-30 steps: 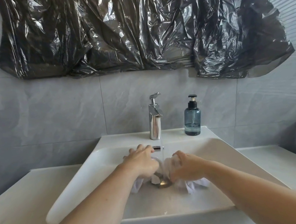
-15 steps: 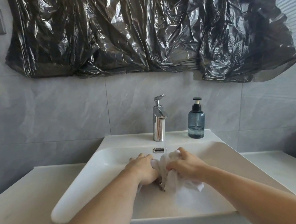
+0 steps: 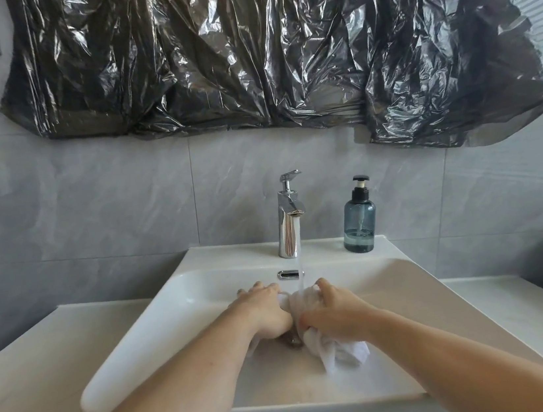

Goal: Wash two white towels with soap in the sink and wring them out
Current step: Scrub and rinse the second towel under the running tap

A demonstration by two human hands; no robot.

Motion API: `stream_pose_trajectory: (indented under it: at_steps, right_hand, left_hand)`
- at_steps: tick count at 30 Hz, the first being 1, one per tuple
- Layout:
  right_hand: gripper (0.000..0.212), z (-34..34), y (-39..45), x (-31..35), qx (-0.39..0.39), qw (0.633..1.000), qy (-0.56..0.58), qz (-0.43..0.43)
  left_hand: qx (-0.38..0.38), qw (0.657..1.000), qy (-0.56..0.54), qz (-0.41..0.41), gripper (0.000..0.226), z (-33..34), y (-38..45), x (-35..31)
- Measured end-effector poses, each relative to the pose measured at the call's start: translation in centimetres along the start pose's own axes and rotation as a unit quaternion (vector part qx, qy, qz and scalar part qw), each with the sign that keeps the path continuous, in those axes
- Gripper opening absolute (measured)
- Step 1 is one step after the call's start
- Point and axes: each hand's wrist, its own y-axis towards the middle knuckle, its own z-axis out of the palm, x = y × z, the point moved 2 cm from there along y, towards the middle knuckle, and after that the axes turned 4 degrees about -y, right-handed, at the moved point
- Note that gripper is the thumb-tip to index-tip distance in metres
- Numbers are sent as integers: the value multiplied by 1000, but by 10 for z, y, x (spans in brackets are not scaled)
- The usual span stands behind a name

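Head view of a wash at the sink (image 3: 137,348). The left hand (image 3: 265,312) and right hand (image 3: 332,312) are both closed around 1 bunched white towel (image 3: 334,349), held low over the drain, directly beneath the stream from the faucet (image 3: 289,217) so that running water passes through the cloth; a loose end hangs below the right hand and touches the basin floor. The hands sit close together, knuckles nearly touching, a posture that suits rubbing or squeezing the fabric. The soap bottle (image 3: 358,218) stands upright on the rim just right of the faucet, within reach. A 2nd towel cannot be distinguished. Black plastic sheeting (image 3: 259,45) covers the wall above.
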Motion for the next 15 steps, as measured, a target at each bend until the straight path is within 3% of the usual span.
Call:
stream_pose_trajectory:
  at_steps: [4,9,12,15]
  right_hand:
    - [45,5,5,0,-2,1000,-17,-15]
    - [24,10,5,3,0,998,-48,-38]
    - [20,9,1,6,39,992,-103,-53]
    - [32,9,0,7,7,997,-68,-32]
  left_hand:
    - [4,1000,-7,18,52,-4,-6,-3]
    - [-1,999,-38,13,56,0,-3,5]
    - [-13,999,-43,9,65,3,-3,9]
    - [-16,999,-47,-7,82,6,-2,12]
